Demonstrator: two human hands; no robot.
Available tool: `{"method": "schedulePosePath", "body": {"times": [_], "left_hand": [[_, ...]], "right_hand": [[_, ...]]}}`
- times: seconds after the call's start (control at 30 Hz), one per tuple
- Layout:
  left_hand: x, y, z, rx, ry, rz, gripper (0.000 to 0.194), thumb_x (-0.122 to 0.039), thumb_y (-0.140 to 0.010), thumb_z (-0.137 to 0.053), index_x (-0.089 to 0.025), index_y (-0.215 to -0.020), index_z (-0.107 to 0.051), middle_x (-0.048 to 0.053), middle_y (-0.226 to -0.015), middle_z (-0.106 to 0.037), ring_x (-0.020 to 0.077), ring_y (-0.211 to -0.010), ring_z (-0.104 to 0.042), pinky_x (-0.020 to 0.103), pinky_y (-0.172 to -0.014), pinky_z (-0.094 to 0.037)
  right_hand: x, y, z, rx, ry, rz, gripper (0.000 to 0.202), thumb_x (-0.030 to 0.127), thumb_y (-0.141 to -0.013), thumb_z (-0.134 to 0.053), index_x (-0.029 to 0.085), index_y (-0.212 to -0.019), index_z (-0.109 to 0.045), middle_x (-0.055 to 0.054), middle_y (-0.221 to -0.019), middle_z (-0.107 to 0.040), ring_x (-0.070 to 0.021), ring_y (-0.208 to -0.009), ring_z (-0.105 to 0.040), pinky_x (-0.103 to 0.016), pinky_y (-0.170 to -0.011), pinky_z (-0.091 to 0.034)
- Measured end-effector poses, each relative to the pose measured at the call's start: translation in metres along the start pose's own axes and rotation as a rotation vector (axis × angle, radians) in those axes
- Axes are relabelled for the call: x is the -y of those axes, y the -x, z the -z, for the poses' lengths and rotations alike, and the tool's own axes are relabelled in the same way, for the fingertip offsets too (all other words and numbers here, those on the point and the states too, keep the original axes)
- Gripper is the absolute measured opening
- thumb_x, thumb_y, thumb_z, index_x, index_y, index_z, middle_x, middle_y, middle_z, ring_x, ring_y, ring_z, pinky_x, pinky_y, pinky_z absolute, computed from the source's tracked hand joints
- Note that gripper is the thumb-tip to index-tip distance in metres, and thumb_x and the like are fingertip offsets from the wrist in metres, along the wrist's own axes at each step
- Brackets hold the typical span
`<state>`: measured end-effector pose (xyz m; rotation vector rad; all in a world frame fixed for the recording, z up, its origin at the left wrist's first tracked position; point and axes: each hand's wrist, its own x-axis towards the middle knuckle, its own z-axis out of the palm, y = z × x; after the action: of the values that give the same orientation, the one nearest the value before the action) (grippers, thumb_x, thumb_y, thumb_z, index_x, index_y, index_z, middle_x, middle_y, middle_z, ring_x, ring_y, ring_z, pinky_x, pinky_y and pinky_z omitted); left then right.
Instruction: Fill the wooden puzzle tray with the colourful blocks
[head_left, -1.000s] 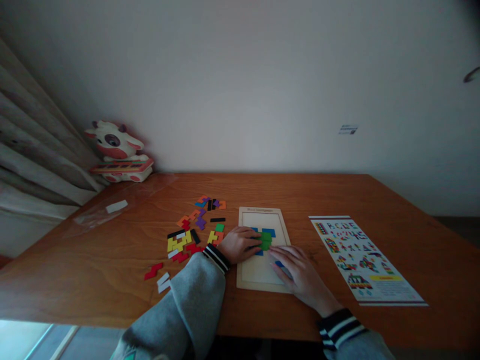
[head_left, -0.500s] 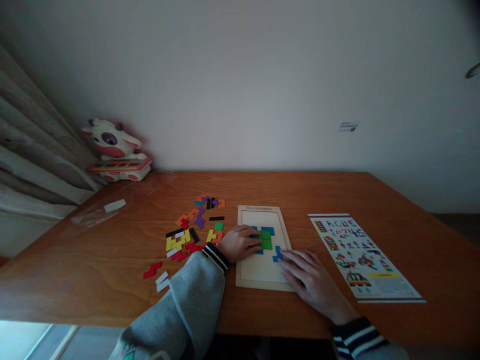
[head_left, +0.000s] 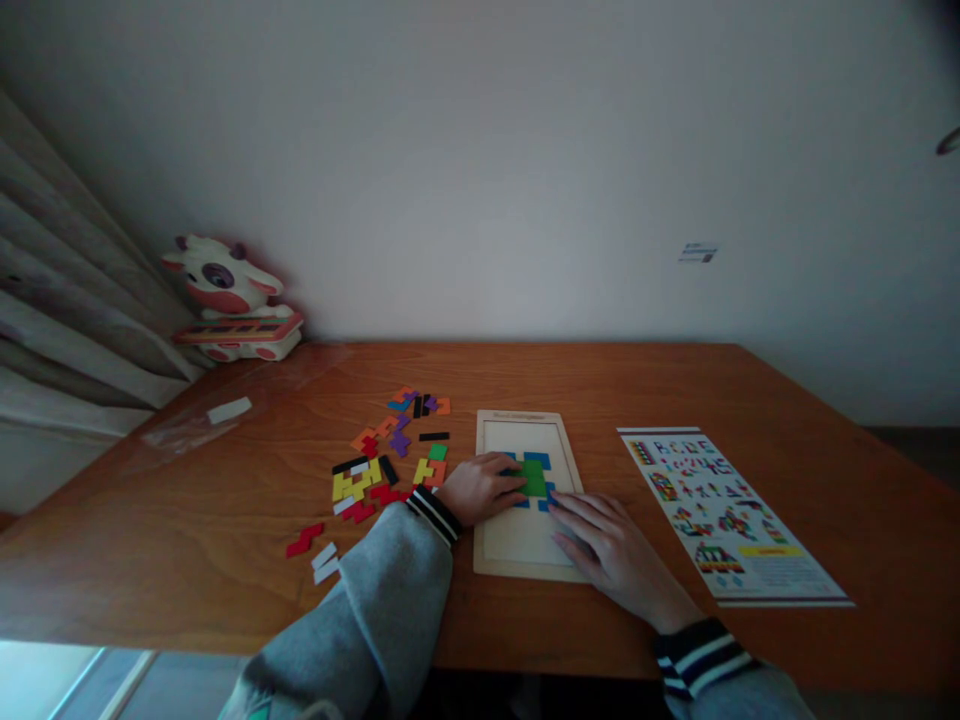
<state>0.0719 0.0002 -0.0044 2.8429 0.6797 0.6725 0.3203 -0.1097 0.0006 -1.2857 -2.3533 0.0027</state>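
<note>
A pale wooden puzzle tray (head_left: 517,560) lies in front of me. Near its middle are green puzzle pieces (head_left: 534,478) joined in a block, with blue puzzle pieces (head_left: 537,461) around them. My left hand (head_left: 486,488) reaches in from the left, its stretched fingers resting flat on the green block and covering part of it. With extended fingertips, my right hand (head_left: 604,545) touches a small blue puzzle piece (head_left: 550,491) at the block's right side. The thumb of that hand is apart from the fingers, and part of the blue piece is hidden beneath them.
Loose coloured puzzle pieces (head_left: 358,484) are scattered left of the tray. A printed pattern sheet (head_left: 780,575) lies to the right. A cow-shaped toy keyboard (head_left: 244,310) stands at the back left, with clear plastic wrap (head_left: 184,432) before it. A wall borders the table's (head_left: 600,375) far edge.
The right hand has slid left with the blue piece, which now sits against the right side of the green block. My left hand has stayed nearly still.
</note>
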Motion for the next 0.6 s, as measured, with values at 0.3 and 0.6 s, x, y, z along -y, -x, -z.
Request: {"method": "schedulePosePath", "body": {"times": [0.3, 0.6], "left_hand": [[-0.001, 0.000, 0.002, 0.019, -0.014, 0.001, 0.032, -0.043, -0.100, -0.051, -0.020, -0.113, -0.070, 0.009, -0.117, -0.066, 0.0210, -0.108, -0.064, 0.034, -0.094, -0.055], [-0.001, 0.000, 0.001, 0.014, -0.009, 0.008, 0.032, -0.043, -0.100, -0.052, -0.021, -0.113, -0.070, 0.009, -0.118, -0.066, 0.0205, -0.106, -0.064, 0.034, -0.094, -0.055]], "right_hand": [[-0.021, -0.019, 0.004, -0.025, -0.079, -0.026, 0.032, 0.034, -0.097, -0.055, 0.030, -0.127, -0.065, -0.004, -0.131, -0.067, -0.0234, -0.117, -0.064, -0.045, -0.100, -0.053], [-0.046, -0.056, -0.010, 0.094, -0.192, 0.022, 0.041, 0.037, -0.093, -0.063, 0.026, -0.132, -0.062, -0.006, -0.136, -0.063, -0.0241, -0.127, -0.057, -0.049, -0.108, -0.048]]}}
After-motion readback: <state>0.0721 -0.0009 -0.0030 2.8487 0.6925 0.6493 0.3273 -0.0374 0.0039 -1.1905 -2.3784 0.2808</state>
